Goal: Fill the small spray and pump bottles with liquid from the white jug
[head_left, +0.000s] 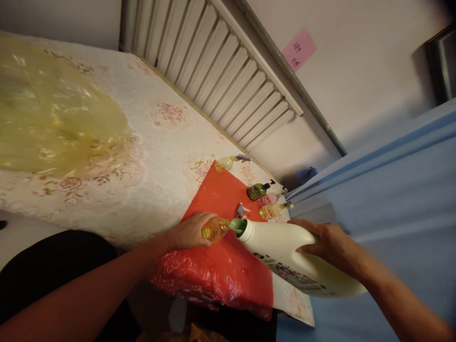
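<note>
My left hand [194, 232] is closed around a small clear bottle [214, 231] with yellow-orange liquid in it. A large cream-white jug [281, 242] is tilted in my right hand [327, 242], whose fingers wrap its handle. The jug's green pouring mouth [238, 226] meets the small bottle's neck; whether liquid is flowing I cannot make out. Beneath both lies a red plastic sheet [213, 192]. A loose dispenser head [241, 210] rests on the sheet just beyond the jug's mouth.
Near the wall stand a green pump bottle [257, 191], a pink bottle [268, 199], a yellow bottle [272, 211] and a pale bottle [225, 164]. A yellow plastic bag [60, 114] covers the table's left. A radiator [199, 57] and blue curtain [392, 190] border the flowered tablecloth [156, 166].
</note>
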